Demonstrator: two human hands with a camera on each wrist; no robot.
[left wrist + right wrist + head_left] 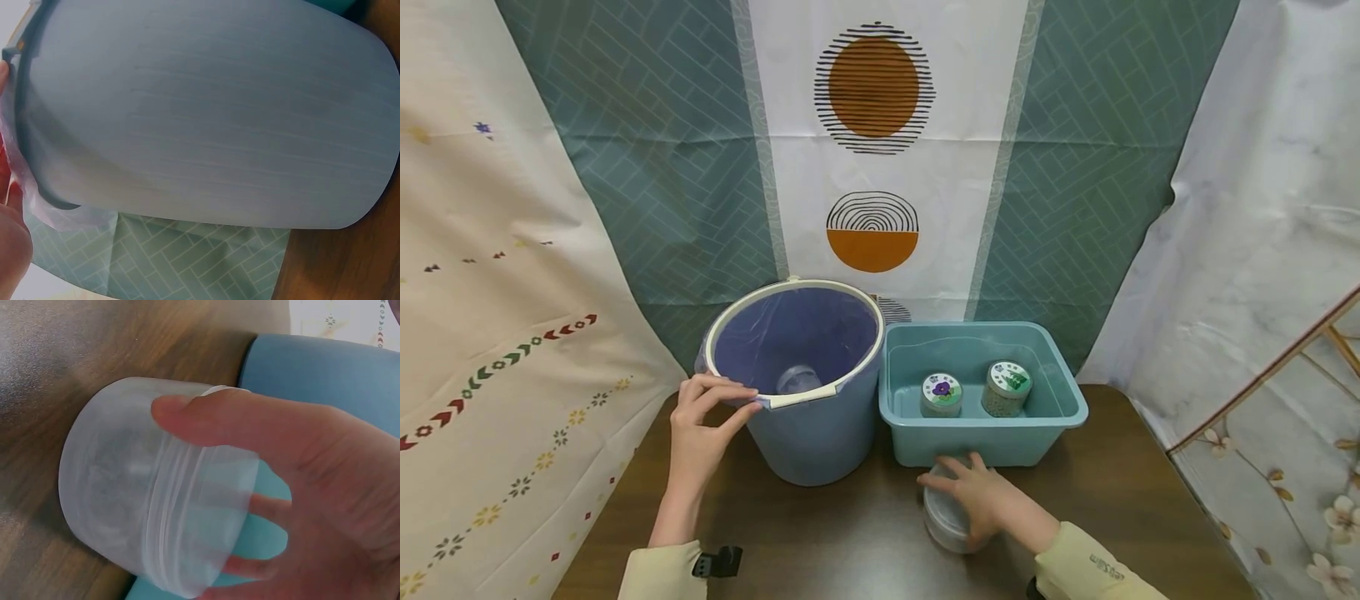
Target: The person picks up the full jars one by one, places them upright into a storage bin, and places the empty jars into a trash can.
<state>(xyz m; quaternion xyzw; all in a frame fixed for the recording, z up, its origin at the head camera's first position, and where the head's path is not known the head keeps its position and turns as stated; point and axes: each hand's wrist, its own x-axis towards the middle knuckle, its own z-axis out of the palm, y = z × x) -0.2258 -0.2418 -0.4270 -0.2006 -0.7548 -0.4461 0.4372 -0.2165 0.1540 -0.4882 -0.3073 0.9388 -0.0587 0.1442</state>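
My left hand (696, 429) pinches the cream rim of a blue bucket (820, 446) between thumb and fingers. A thin clear bag liner (40, 187) shows folded over that rim in the left wrist view. Inside the bucket lies a clear round container (798, 380). My right hand (992, 498) grips a translucent round plastic jar (119, 469) standing on the table in front of the teal bin (958, 446). Its thumb lies across the near side of the jar, with fingers round the far side. The jar looks see-through, with a ridged band near its top.
Two small round tins with printed lids stand in the teal bin, a purple-flower tin (942, 393) and a green-patterned tin (1007, 387). Bucket and bin sit side by side on the dark wood table (850, 542). Patterned cloth (700, 167) hangs behind and on both sides.
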